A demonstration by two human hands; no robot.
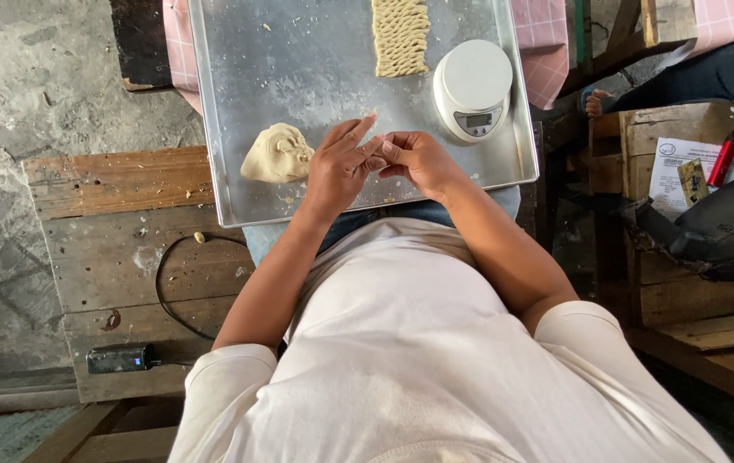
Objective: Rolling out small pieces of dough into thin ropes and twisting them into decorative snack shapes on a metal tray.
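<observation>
Pinching together near tray (230, 129) edge, both hands' fingers (373, 147), dough lump (277, 154) beside

Dough lump (277, 154): pale beige, irregular mound with folds and a torn, rough right side. Lies on the floured metal tray (315, 60), near-left area, just left of the left hand (338, 167). Not touched.

Small dough piece: pinched between fingertips of left hand and right hand (418, 159), mostly hidden; shape cannot be told.
</observation>
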